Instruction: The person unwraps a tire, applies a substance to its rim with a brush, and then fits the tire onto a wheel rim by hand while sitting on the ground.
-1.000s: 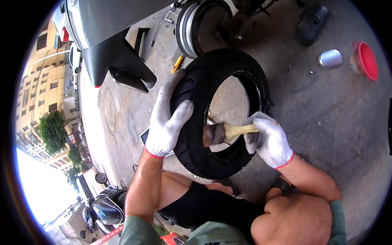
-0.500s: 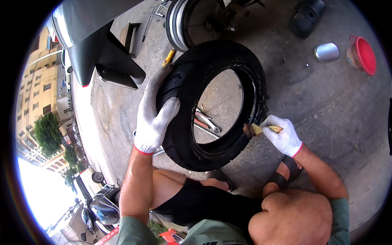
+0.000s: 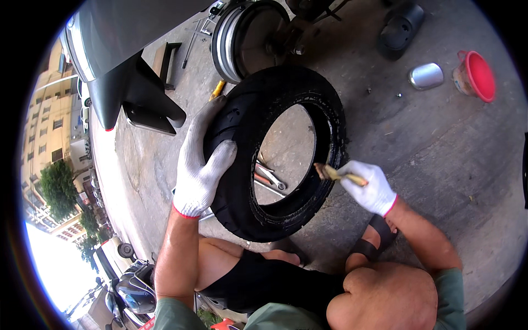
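Note:
A black tire [image 3: 234, 124] stands tilted in front of me, its round opening facing up and to the right. My left hand [image 3: 199, 179], in a white knit glove, is wrapped over the tread on its left side, fingers along the far edge and thumb on the near part. In my gloved right hand [image 3: 371, 188] is a small brush with a pale yellowish handle [image 3: 346, 176]. Its dark, dirty bristles are at the right inner rim of the tire. Wet-looking streaks mark that rim. The right glove hides part of the handle.
Through the tire's opening, wrenches [image 3: 269, 177] show on the concrete. Beyond it are a silver wheel rim [image 3: 224, 44] and a yellow-handled tool [image 3: 218, 89]. A red basin [image 3: 479, 77], a silver cover [image 3: 425, 76] and a black part [image 3: 400, 32] lie at the far right. Grey vehicle bodywork [image 3: 126, 33] overhangs the left.
The brush has moved up along the tire's right rim, with my right hand following. My left hand keeps its hold on the tire. The whole view has shifted slightly.

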`<action>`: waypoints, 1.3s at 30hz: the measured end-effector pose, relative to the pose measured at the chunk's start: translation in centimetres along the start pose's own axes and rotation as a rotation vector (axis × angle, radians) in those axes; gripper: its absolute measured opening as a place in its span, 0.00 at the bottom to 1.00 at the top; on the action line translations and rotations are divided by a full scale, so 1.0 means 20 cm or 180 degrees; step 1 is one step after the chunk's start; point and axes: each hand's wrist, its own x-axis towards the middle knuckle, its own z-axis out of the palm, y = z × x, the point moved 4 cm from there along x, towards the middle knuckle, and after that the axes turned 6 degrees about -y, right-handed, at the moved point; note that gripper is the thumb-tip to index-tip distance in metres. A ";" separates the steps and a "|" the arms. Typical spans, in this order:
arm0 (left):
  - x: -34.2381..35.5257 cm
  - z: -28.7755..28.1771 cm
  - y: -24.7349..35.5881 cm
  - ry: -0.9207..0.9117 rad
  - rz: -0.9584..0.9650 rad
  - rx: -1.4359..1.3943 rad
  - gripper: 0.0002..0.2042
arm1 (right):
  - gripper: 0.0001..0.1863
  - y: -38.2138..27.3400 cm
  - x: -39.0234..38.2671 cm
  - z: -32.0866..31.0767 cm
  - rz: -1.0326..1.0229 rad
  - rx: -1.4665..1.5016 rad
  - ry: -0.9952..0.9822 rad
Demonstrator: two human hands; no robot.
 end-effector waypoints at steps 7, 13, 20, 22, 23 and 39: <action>-0.03 0.00 -0.02 0.0102 -0.0175 -0.0070 0.35 | 0.08 -0.11 0.19 -0.36 -0.1060 -0.0602 0.1444; -0.03 -0.01 0.00 0.0131 -0.0239 -0.0171 0.36 | 0.04 0.26 0.05 -0.08 0.0670 0.1123 0.1397; 0.00 0.03 0.02 0.0148 -0.0292 -0.0065 0.35 | 0.09 -0.08 0.41 -0.16 0.0086 0.2992 0.1628; -0.01 0.03 0.02 0.0195 -0.0395 -0.0255 0.35 | 0.09 -0.34 0.42 -0.16 -0.0206 0.3367 0.1028; -0.01 0.03 0.01 0.0196 -0.0403 -0.0272 0.36 | 0.09 -0.40 0.40 -0.17 -0.0228 0.3349 0.0747; -0.07 -0.01 -0.08 0.0123 -0.0019 -0.0038 0.34 | 0.18 0.47 -0.25 -1.88 0.0565 0.0590 0.3625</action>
